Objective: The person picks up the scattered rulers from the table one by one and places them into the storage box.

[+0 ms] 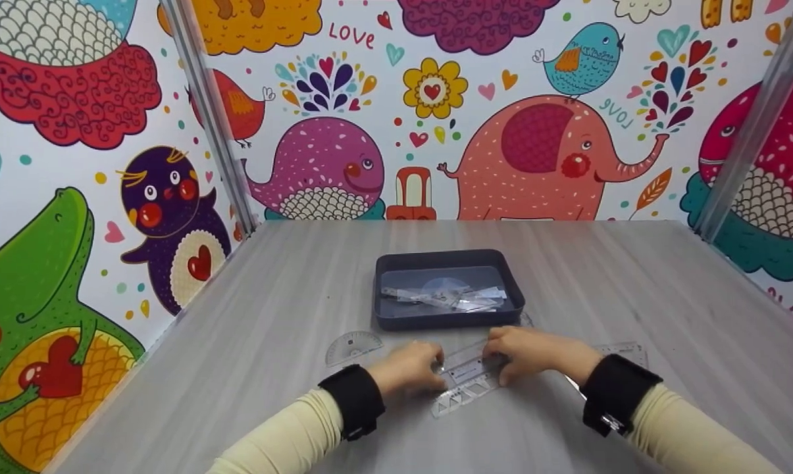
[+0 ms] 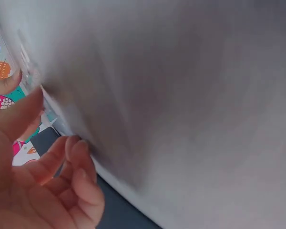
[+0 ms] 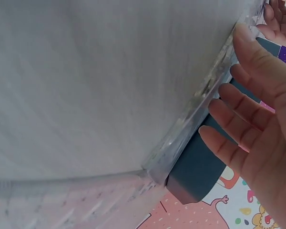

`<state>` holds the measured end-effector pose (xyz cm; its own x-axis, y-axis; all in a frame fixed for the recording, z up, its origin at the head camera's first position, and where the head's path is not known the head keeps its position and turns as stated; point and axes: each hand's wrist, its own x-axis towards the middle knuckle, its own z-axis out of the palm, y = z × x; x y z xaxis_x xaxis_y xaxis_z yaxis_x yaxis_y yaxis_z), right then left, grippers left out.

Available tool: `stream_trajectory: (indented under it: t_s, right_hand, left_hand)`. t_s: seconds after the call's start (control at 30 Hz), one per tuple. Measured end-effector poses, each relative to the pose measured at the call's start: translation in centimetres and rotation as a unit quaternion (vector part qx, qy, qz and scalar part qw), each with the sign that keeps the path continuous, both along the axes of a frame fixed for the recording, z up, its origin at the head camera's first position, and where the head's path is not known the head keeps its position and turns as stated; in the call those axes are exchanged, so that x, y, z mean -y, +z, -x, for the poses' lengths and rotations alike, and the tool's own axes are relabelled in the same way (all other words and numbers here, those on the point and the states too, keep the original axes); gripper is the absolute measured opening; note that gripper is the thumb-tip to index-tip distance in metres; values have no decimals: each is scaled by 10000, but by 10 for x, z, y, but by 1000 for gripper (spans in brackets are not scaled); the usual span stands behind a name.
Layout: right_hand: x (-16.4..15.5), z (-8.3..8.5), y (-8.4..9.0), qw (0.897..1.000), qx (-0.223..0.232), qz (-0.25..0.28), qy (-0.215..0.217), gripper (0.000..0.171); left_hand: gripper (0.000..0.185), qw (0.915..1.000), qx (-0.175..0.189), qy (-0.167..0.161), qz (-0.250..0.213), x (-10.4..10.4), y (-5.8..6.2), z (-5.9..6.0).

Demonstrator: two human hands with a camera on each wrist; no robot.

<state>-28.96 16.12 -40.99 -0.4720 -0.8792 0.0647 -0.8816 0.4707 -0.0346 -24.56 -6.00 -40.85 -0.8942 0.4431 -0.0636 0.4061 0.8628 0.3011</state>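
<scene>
Ruler: clear, with triangular cut-outs along its near edge, the ruler (image 1: 463,374) slants on the table (image 1: 278,296) between the hands, near the box; whether it is one or several overlapping is hard to make out.
Left hand: the left hand (image 1: 409,367) is at the ruler's left end, thumb apart from the bent fingers; I cannot tell whether they pinch it.
Right hand: the right hand (image 1: 533,350) covers the ruler's right part, thumb to the near side and fingers to the far; a firm hold cannot be told.
Clear strip: right of that hand, the strip (image 1: 625,350) is partly hidden by the forearm.
Protractor: the protractor (image 1: 351,349) lies left of the box, faint against the grey.
Box: the dark box (image 1: 449,321), beyond the hands, contains clear pieces (image 1: 485,299) too tangled to count.
Wrist views: blur and steep angles obscure the contacts.
</scene>
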Motion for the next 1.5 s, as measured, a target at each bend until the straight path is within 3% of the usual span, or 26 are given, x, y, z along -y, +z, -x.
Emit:
stream_trajectory:
  t_s: [0.33,0.6,0.73,0.93,1.2,1.5]
  right_hand:
    - [10,-2,-4,9986,-217,-8,-487,37]
    - [20,-7,-6,9945,-682,-45,-788,37]
    - [24,-10,-4,9947,-812,-87,-627,30]
    - [24,-12,2,9982,-531,-220,-168,19]
    - [29,-13,6,9971,-465,-569,-178,18]
    - [26,-9,6,9993,-25,-250,-278,19]
  left_hand:
    - [32,10000,13,-10,-16,-2,0,3]
    - [27,9996,-259,-88,12,2,5,2]
    - [25,9999,-29,103,4,7,7,2]
    - [24,9995,192,212,102,11,10,4]
    - [24,9989,385,242,84,12,10,5]
    - [24,9971,508,558,115,11,11,5]
